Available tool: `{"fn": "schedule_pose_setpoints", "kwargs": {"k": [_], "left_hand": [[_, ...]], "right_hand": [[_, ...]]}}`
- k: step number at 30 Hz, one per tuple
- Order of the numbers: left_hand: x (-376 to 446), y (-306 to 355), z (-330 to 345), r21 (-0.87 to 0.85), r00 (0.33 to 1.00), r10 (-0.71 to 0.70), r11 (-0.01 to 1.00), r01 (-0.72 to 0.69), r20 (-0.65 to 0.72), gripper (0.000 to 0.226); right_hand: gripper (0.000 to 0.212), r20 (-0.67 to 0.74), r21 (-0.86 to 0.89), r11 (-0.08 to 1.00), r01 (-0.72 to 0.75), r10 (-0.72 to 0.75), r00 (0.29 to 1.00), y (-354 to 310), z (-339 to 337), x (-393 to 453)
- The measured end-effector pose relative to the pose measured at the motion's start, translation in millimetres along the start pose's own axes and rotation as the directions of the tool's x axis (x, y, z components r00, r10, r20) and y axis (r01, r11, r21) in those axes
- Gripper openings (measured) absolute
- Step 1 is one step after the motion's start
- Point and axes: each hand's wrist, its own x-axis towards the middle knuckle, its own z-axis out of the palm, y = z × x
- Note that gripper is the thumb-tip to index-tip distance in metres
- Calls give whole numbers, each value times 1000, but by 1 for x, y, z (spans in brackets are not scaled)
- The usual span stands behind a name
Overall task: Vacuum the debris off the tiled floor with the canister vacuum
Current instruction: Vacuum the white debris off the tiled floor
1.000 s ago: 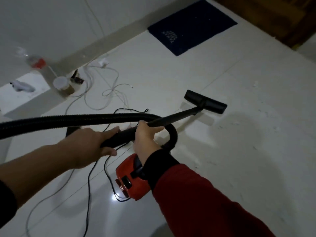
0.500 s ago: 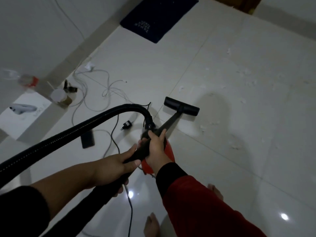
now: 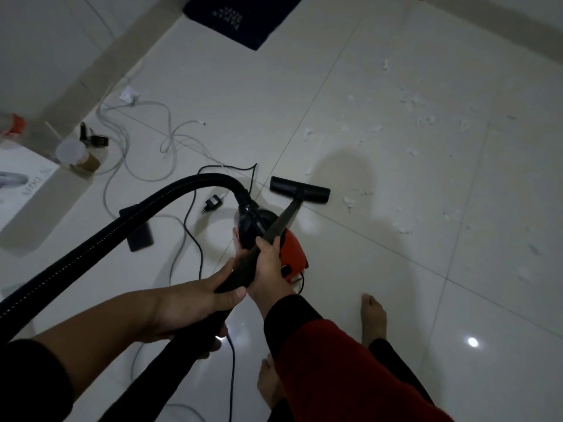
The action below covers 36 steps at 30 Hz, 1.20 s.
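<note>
Both hands hold the black vacuum wand (image 3: 281,222). My left hand (image 3: 195,306) grips its lower handle end, and my right hand (image 3: 268,266) grips it just ahead. The wand slopes down to the black floor nozzle (image 3: 300,190), which rests flat on the white tiled floor (image 3: 396,269). The red canister (image 3: 292,254) sits under my right hand, partly hidden. A black ribbed hose (image 3: 122,226) arcs from the canister off to the left. White debris scraps (image 3: 348,201) lie right of the nozzle, with more debris (image 3: 417,102) scattered farther away.
White cables (image 3: 170,141) and a black cord (image 3: 195,239) with a plug adapter (image 3: 211,204) trail across the floor at left. A phone (image 3: 140,237), a cup (image 3: 71,153), a white box (image 3: 27,190) and a dark mat (image 3: 243,16) lie near the wall. My bare feet (image 3: 373,315) stand close by.
The view has swung down and right, showing more debris and my feet. The nozzle sits closer to me, near the canister. Both hands keep their hold on the wand.
</note>
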Motion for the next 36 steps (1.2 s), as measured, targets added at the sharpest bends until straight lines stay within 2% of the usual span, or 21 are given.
{"fn": "schedule_pose_setpoints", "kwargs": {"k": [3, 6, 12, 15, 17, 22, 29, 34, 36], "left_hand": [[4, 2, -3, 77, 1000, -5, 997, 5, 8, 74], [9, 9, -7, 103, 1000, 12, 995, -11, -7, 71], [19, 24, -19, -89, 998, 21, 996, -17, 51, 72], [38, 40, -24, -149, 999, 37, 988, -37, -3, 71], [52, 56, -26, -135, 998, 45, 990, -50, -40, 69], [85, 109, -30, -130, 995, 69, 988, -78, -77, 68], [126, 186, -17, -283, 988, 82, 952, -117, -130, 68], [150, 235, -13, -304, 985, 102, 942, -141, -139, 73], [162, 258, -10, -292, 980, 114, 943, -158, -162, 69]], "right_hand": [[63, 37, 19, 1000, 12, -13, 999, 10, -5, 2], [61, 7, 9, 1000, 5, -6, 1000, 5, 2, 4], [55, -38, 20, 1000, -20, 20, 999, -31, 18, 30], [52, -98, -19, 1000, 6, -8, 995, -57, 27, 56], [52, -97, -50, 999, 14, -19, 995, -74, 29, 67], [65, 8, -126, 990, 64, -64, 998, -115, 36, 83], [58, -1, -115, 993, 33, -33, 999, -204, 58, 114], [54, 6, -111, 994, 9, -8, 1000, -269, 66, 135], [54, 20, -117, 993, 3, -1, 1000, -295, 70, 143]]}}
